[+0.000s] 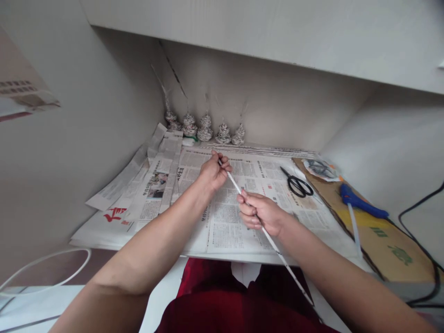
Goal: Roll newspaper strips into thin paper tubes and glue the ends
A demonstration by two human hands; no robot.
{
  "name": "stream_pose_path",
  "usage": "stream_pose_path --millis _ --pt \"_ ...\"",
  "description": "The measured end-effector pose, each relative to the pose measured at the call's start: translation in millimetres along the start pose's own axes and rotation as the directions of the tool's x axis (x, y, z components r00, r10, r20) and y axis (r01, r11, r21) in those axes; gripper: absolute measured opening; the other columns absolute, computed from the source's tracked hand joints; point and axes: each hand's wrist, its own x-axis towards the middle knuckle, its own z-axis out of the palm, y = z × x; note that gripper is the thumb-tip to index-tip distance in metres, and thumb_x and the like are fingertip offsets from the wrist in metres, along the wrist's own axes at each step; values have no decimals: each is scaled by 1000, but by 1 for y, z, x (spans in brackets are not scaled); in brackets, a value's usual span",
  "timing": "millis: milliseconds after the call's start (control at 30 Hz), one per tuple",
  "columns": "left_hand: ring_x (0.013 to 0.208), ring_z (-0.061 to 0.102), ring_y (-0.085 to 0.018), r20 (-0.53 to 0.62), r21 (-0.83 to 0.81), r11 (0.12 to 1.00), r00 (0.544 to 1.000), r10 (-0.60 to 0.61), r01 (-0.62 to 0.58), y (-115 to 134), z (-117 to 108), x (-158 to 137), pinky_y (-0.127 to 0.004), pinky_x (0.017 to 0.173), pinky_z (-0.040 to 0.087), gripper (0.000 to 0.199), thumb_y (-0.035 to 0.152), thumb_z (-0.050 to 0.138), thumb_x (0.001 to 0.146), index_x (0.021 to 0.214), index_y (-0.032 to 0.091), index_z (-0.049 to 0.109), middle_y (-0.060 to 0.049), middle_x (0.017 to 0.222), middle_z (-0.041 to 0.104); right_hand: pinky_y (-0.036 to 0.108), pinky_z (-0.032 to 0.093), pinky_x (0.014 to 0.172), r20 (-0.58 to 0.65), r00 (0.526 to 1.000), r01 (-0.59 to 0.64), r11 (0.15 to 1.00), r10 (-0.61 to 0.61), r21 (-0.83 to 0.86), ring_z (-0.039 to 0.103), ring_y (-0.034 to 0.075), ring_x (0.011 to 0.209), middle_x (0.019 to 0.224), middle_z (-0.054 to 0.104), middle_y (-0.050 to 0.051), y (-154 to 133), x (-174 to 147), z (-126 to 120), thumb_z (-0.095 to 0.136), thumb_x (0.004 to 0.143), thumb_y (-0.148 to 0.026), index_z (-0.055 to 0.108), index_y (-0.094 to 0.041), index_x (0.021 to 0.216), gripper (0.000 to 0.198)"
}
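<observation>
A thin rolled newspaper stick (273, 243) runs diagonally between my two hands and on down past my right forearm toward my lap. My left hand (215, 170) pinches its upper end, fingers curled. Lower along the same stick, my right hand (258, 212) is closed around it, thumb pressed on top. Both hands are above newspaper sheets (229, 231) spread over the work surface. Further back, several woven newspaper gourd shapes (206, 128) stand in a row by the wall, thin strands rising from their tops.
Black-handled scissors (299, 185) lie to the right. Beyond them a blue glue gun (362, 202) rests on a cardboard sheet (398, 259), near a black cable (425, 245). Long paper sticks (263, 151) lie along the back, newspaper strips (128, 171) at left. An overhanging white panel (260, 32) is above.
</observation>
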Motion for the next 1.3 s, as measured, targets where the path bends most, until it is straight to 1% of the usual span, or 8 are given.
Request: stream_pose_path --millis 167,333,467,600,767,1000,1200,1300 --pt "37 30 -5 -41 21 1000 999 14 -13 1 0 0 -16 38 27 38 44 31 93 69 16 41 5 51 37 21 24 39 -201 975 34 954 -97 -299 31 9 41 53 33 -7 0 2 1 41 86 -55 44 -23 82 33" --pt "35 27 -5 -59 46 999 998 24 -21 1 1 -4 -15 37 23 36 48 35 90 71 18 41 7 49 32 25 29 52 -268 829 107 610 -491 -785 42 13 56 61 46 -1 -1 8 5 45 88 -41 47 -21 75 24" --pt "33 21 -4 -61 4 1000 998 12 -12 3 3 -4 -15 34 16 39 47 33 91 67 17 39 8 47 21 23 25 42 -163 975 96 949 -150 -302 32 10 43 54 32 -6 -3 10 6 35 91 -46 45 -23 80 27" --pt "35 25 -5 -22 9 1000 1000 -16 16 3 3 -2 -16 36 22 38 43 33 92 67 17 40 7 48 26 20 22 35 59 998 -5 990 -4 138 25 9 40 53 22 -9 -1 9 1 43 88 -48 44 -23 82 26" --pt "34 24 -4 -49 0 1000 999 20 -20 8 3 -3 -16 36 21 37 39 29 95 67 16 39 7 47 26 18 22 37 -207 974 63 987 -94 -150 30 6 40 54 37 -6 4 1 1 52 84 -51 50 -21 80 30" --pt "34 23 -4 -24 -46 998 999 -34 33 13 5 -6 -14 34 20 39 45 31 93 67 17 40 8 47 25 19 20 34 63 997 -43 991 35 126 21 7 40 53 23 -9 0 -14 5 41 88 -54 48 -22 86 32" --pt "32 21 -4 -153 -31 994 983 99 -105 27 2 1 -15 32 15 38 44 31 93 66 18 38 8 45 23 24 28 47 -310 915 -14 749 -257 -662 39 10 51 59 43 -3 17 -53 0 48 85 -51 49 -21 78 31" --pt "31 21 -4 -162 -48 992 981 111 -120 28 2 1 -15 31 14 38 42 32 93 65 18 37 8 44 23 24 29 48 -366 895 -53 754 -255 -655 39 11 51 57 42 -2 27 -82 -5 45 87 -51 47 -21 72 34"
